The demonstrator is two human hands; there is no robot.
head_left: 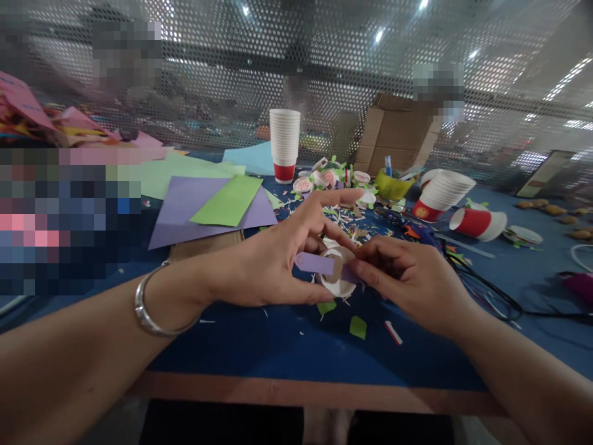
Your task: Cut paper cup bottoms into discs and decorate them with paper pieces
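Observation:
Between my two hands is a small round white paper piece (345,287) with a brown middle. A purple paper strip (315,264) with a rounded end sticks out of it to the left. My left hand (282,259) curls round the left side of this piece, thumb below and fingers above, with the index finger stretched out. My right hand (407,272) pinches the right edge, where a bit of purple shows between the fingertips. Green paper scraps (358,327) lie just below on the blue table (222,349).
Purple sheets (173,213) and a green sheet (227,201) lie at the left. Behind stands a stack of paper cups (285,145). Paper scraps, a yellow container (393,185), toppled cups (479,224) and black cables (495,296) spread across the middle and right.

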